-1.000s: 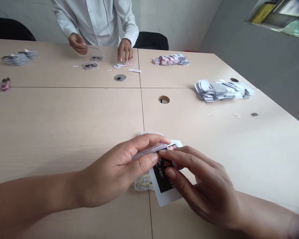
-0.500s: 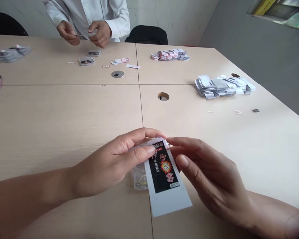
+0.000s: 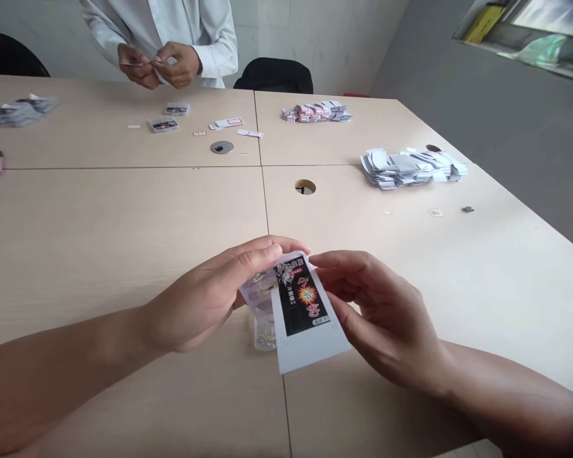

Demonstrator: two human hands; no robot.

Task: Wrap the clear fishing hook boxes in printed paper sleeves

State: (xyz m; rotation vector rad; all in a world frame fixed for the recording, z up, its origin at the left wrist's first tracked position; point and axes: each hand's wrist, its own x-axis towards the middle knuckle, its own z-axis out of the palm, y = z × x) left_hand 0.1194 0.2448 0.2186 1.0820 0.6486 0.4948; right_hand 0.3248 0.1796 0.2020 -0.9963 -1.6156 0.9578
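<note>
My left hand point(image 3: 210, 292) holds a clear plastic box point(image 3: 263, 318) with small hooks or rings in its compartments, its thumb along the top edge. A white card with a black printed label point(image 3: 305, 299) lies slanted over the right part of the box, its blank lower end sticking out toward me. My right hand point(image 3: 386, 312) grips the card's right side, thumb below and forefinger at the upper corner. Part of the box is hidden beneath the card and my left fingers.
Across the table point(image 3: 124, 210), a person in a white shirt point(image 3: 172, 25) handles a small item. Two labelled boxes point(image 3: 163, 124), loose cards point(image 3: 226, 123), card piles point(image 3: 410, 168) and a round hole point(image 3: 305, 186) lie beyond my hands.
The card and box have shifted up a little. My left thumb has moved off the card's printed face to the box's top edge, and my right fingers are closer on the card.
</note>
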